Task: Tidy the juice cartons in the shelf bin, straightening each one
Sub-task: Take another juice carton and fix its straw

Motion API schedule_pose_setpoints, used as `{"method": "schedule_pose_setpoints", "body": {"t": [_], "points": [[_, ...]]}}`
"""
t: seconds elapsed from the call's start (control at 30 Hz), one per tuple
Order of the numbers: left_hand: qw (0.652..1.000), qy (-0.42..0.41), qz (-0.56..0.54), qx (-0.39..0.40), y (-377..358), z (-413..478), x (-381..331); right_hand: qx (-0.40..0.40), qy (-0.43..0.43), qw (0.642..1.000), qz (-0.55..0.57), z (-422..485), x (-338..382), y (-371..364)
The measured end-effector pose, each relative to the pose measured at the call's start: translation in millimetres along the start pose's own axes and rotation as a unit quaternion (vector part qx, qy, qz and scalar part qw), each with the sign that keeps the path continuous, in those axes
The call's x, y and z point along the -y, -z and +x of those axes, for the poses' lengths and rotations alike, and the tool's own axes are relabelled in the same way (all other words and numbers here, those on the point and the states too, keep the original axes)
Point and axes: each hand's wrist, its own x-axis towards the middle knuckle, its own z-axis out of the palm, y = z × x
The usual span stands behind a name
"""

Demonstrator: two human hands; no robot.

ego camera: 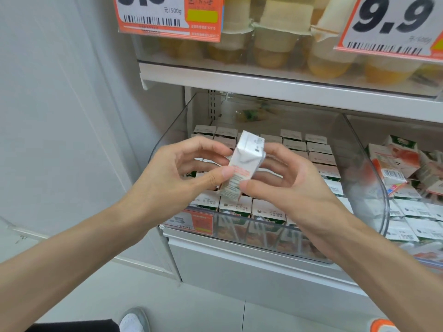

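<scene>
A small juice carton (242, 164) is held tilted above the clear shelf bin (374, 178), pinched between the thumb and fingers of the left hand (177, 173) and right hand (287, 183). Rows of upright cartons (239, 204) are packed in the bin below it.

White carton (242, 164) with red print; orange-bordered white price tags (393, 27).

Left hand (178, 173), right hand (287, 184): pinch grips.

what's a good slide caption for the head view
Left hand and right hand hold a small juice carton over a clear shelf bin of packed cartons.
</scene>
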Motion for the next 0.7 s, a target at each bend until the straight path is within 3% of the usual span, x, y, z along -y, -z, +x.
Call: {"method": "schedule_pose_setpoints", "body": {"t": [0.33,0.53,0.7], "points": [[0.999,-0.035,0.02,0.031,-0.5,-0.6,-0.7,-0.051,0.141,0.984,-0.099,2.8,-6.2,0.1],[0.998,-0.045,0.04,-0.002,-4.9,-2.1,-2.2,-0.096,0.224,0.938,-0.246,-1.0,-7.0,-7.9],[0.997,-0.066,0.027,-0.008,-3.2,-3.7,-3.4,-0.091,0.234,0.935,-0.251,0.5,-6.5,-7.6]]}}
